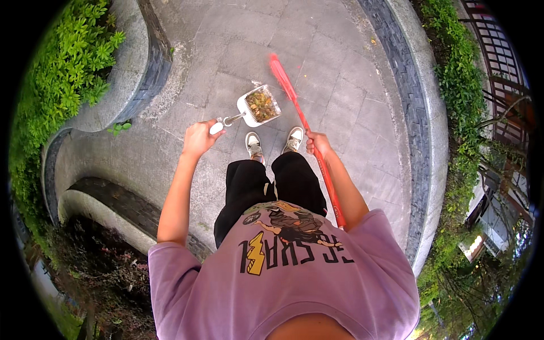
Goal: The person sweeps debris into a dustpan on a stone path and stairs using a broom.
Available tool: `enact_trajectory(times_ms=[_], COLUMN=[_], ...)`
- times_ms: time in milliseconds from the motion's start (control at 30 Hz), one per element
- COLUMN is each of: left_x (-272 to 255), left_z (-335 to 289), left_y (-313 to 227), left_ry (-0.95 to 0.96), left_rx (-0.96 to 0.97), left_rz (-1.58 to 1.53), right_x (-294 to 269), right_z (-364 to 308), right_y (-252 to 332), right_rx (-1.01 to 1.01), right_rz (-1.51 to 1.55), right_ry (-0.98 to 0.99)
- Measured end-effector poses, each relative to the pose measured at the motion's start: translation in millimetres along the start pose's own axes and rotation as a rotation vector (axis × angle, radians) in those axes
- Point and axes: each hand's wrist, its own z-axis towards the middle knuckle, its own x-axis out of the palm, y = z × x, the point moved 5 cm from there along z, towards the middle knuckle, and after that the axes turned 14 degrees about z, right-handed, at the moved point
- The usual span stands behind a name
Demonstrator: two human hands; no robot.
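My left hand [199,137] is closed round the white grip of a long-handled dustpan [243,106]. Dry leaves and bits of litter [260,106] lie in the white pan, which is just ahead of my shoes. In my right hand [318,143] is the red handle of a broom [285,84], its fingers wrapped round the stick. The broom slants from beside my right forearm up to its red head, which is beyond the pan and to its right, apart from it. The bristle end looks a little blurred.
Grey stone paving [243,51] spreads around my shoes [293,139]. A low curved stone wall [422,113] runs along the right with green shrubs [456,85] behind it. Another curved wall [127,73] edges leafy bushes [62,68] at the left. Small bits lie scattered on the paving.
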Motion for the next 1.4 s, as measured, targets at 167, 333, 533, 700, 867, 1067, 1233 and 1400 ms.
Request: enact_trajectory(times_ms=[167,333,533,700,867,1067,1233,1400], left_x=[7,6,-67,-35,-30,-43,-55,-51], left_z=[4,-2,-27,-44,-37,-36,-42,-39], left_y=[-16,-29,-110,-198,-244,-266,-296,-313], left_ry=[0.014,0.078,-0.294,-0.018,0.016,0.095,-0.025,-0.062], left_rx=[-0.080,-0.193,-0.012,0.220,0.342,0.459,0.649,0.775], left_rz=[0.097,0.114,0.002,-0.521,-0.495,-0.464,-0.549,-0.601], right_x=[-11,-2,15,19,14,22,24,38], right_z=[57,51,-11,14,70,76,44,23], right_y=[-17,-33,-8,18,30,16,20,43], right_rx=[-0.012,0.148,0.116,-0.038,-0.121,0.120,0.227,0.107], right_rz=[-0.034,0.082,0.068,-0.066,-0.218,0.023,0.168,0.024], right_ry=[-0.061,0.053,0.088,0.041,-0.027,0.082,0.197,0.146])
